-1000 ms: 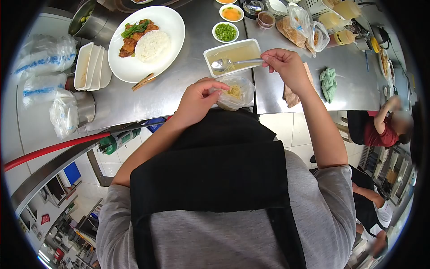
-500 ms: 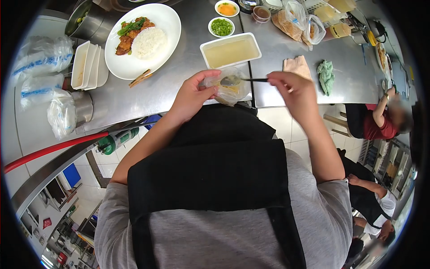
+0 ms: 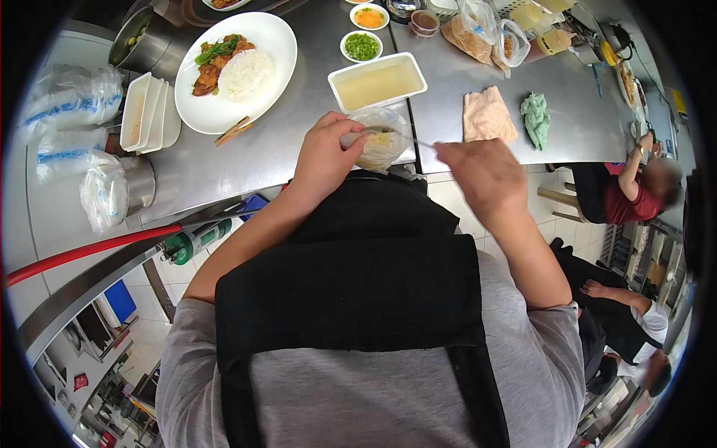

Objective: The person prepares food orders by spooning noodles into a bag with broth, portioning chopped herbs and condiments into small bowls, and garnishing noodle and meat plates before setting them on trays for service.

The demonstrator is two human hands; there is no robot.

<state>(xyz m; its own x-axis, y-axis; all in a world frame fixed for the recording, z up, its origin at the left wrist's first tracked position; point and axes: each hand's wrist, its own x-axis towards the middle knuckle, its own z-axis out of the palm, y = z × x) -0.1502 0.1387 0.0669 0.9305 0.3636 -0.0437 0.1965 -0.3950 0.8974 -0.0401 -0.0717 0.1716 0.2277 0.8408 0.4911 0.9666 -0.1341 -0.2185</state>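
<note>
My left hand (image 3: 327, 153) pinches the rim of a clear plastic bag (image 3: 382, 146) with pale yellow food inside, at the counter's front edge. The fingers of my right hand (image 3: 485, 175) are closed on the handle of a metal spoon (image 3: 418, 140). The spoon's head end is at the bag's mouth, where plastic partly hides it. Just behind the bag sits a white rectangular tub (image 3: 378, 82) of cloudy pale liquid. Small white bowls of chopped green onion (image 3: 361, 46) and of orange liquid (image 3: 369, 16) stand behind the tub.
Left of the tub is a white oval plate (image 3: 280, 93) with rice, browned meat and greens. Stacked white tubs (image 3: 153, 113) stand farther left. A pinkish cloth (image 3: 489, 116) and a green cloth (image 3: 535, 119) lie to the right. Two people are at the far right.
The spoon has gone from over the tub to the bag's mouth. My right hand has come down and is now lower, nearer the counter's front edge. The pinkish cloth is fully uncovered.
</note>
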